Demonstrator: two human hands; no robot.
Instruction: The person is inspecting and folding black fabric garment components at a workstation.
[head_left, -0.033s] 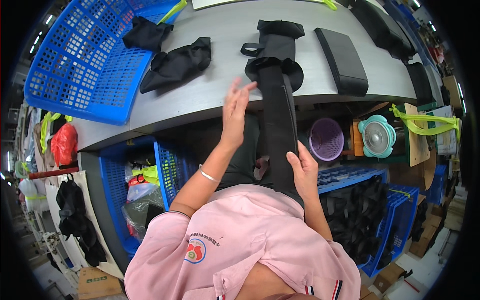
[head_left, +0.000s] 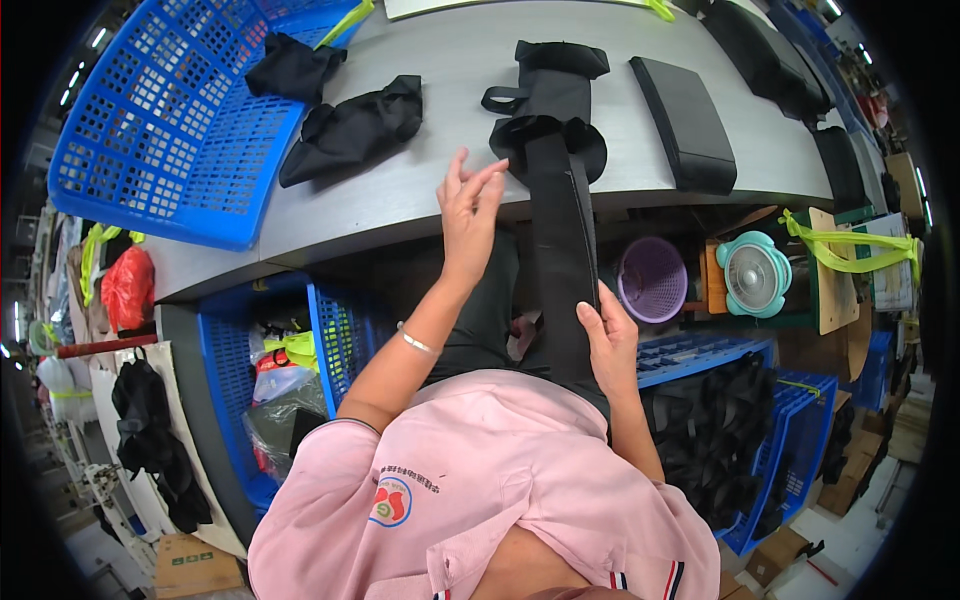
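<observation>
A long, flat black panel (head_left: 562, 260) reaches from the mouth of a black fabric pouch (head_left: 556, 97) on the table down toward my lap. Its far end sits inside the pouch's flared opening. My right hand (head_left: 610, 335) grips the panel's near right edge, thumb on top; the fingers beneath are partly hidden. Left of the panel, my left hand (head_left: 470, 210) is raised with fingers apart, holding nothing. One fingertip is close to the pouch's rim; whether it touches I cannot tell. A black loop (head_left: 503, 100) sticks out of the pouch's left side.
On the grey table (head_left: 450, 60) lie crumpled black pouches (head_left: 355, 130), a smooth black block (head_left: 683, 125) and a blue basket (head_left: 170, 130). Below the edge are a purple basket (head_left: 653, 280), a small teal fan (head_left: 753, 273) and blue crates (head_left: 340, 340), one with black fabric pieces (head_left: 710, 420).
My left hand has shifted slightly up and its fingers have moved a little away from the pouch's rim. The panel has tilted slightly; my right hand keeps its grip.
</observation>
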